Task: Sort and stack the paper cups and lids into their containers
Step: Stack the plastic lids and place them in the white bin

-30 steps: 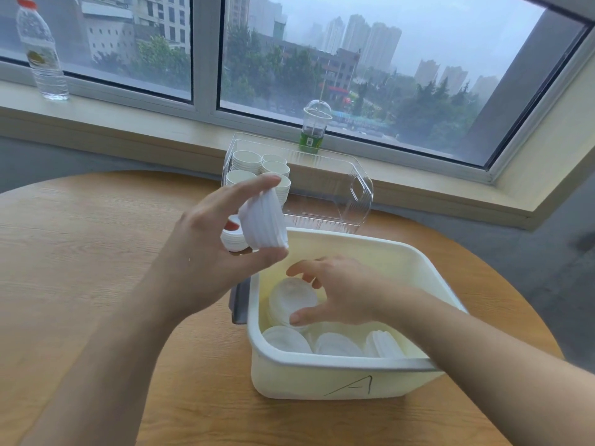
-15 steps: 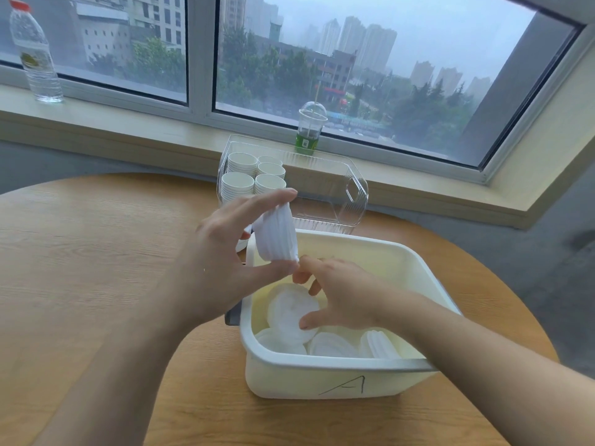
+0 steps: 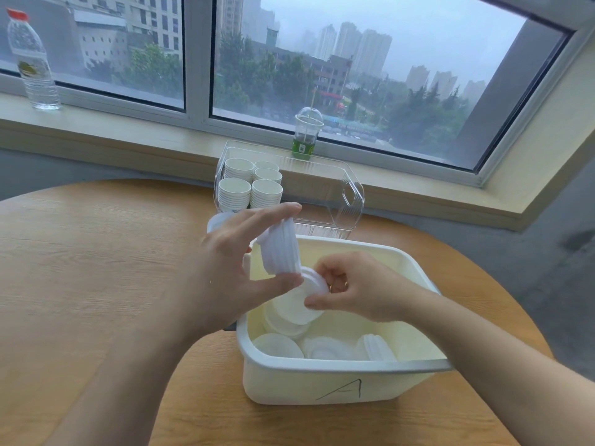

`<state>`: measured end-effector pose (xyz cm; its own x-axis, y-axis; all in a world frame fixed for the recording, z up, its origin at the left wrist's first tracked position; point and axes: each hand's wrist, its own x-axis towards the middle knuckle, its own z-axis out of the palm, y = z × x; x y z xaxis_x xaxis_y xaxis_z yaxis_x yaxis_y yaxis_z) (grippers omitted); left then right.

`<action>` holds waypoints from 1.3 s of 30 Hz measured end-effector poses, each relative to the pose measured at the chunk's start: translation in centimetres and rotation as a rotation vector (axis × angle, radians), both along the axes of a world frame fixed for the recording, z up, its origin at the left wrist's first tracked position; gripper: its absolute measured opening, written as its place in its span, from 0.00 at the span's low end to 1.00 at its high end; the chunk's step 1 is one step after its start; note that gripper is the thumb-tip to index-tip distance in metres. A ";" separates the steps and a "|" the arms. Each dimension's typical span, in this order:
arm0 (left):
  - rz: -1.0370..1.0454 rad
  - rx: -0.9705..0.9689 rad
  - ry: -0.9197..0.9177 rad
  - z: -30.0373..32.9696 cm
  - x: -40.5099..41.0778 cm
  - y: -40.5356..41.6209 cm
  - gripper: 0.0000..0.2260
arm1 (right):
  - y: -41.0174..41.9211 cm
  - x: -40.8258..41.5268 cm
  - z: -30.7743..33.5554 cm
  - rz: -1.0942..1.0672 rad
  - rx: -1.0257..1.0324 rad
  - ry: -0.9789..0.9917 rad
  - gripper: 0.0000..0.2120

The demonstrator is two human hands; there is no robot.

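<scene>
Bearing a handwritten "A", the cream bin (image 3: 289, 386) holds white lids (image 3: 278, 346).

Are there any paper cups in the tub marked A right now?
No, the tub marked A holds only loose white lids; the cup stacks stand in the clear container behind it.

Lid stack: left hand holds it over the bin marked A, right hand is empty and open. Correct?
Not quite. In the head view the right hand is not empty: its fingers pinch a single lid. The rest stands: the left hand holds the lid stack over the bin marked A.
</scene>
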<state>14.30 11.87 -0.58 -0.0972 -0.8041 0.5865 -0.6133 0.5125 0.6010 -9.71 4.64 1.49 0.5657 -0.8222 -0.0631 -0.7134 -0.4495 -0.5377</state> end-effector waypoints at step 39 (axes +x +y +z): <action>0.014 -0.005 -0.094 -0.2 -1.1 0.2 0.34 | 4.0 0.6 2.9 -0.051 -0.011 -0.522 0.15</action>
<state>13.18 12.06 -0.75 -0.1410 -0.8026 0.5796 -0.6739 0.5066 0.5377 -9.15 8.65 4.39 0.4782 -0.8488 0.2257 -0.3727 -0.4288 -0.8229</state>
